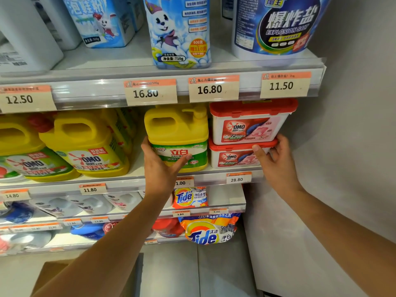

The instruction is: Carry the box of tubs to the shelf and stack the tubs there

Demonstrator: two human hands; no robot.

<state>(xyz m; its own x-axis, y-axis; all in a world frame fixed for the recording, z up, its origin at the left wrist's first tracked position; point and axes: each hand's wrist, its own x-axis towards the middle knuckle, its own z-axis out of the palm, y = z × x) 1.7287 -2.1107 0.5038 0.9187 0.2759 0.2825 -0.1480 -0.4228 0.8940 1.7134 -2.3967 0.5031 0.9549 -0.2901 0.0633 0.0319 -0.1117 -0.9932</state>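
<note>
Two white OMO tubs with red lids sit stacked at the right end of the middle shelf (214, 175). The upper tub (250, 123) rests on the lower tub (233, 156). My right hand (276, 159) grips the lower tub's right front corner, with the thumb on its face and the fingers at the lid's edge. My left hand (158, 168) is wrapped around the left front of a yellow jug (177, 136) with a green label, which stands just left of the tubs. A brown cardboard box (51, 277) shows at the bottom left, partly hidden by my left arm.
More yellow OMO jugs (85, 144) fill the shelf to the left. The top shelf holds blue-and-white bottles and a large tub (276, 26). Tide bags (205, 230) hang on lower shelves. A grey wall (342, 146) closes the right side.
</note>
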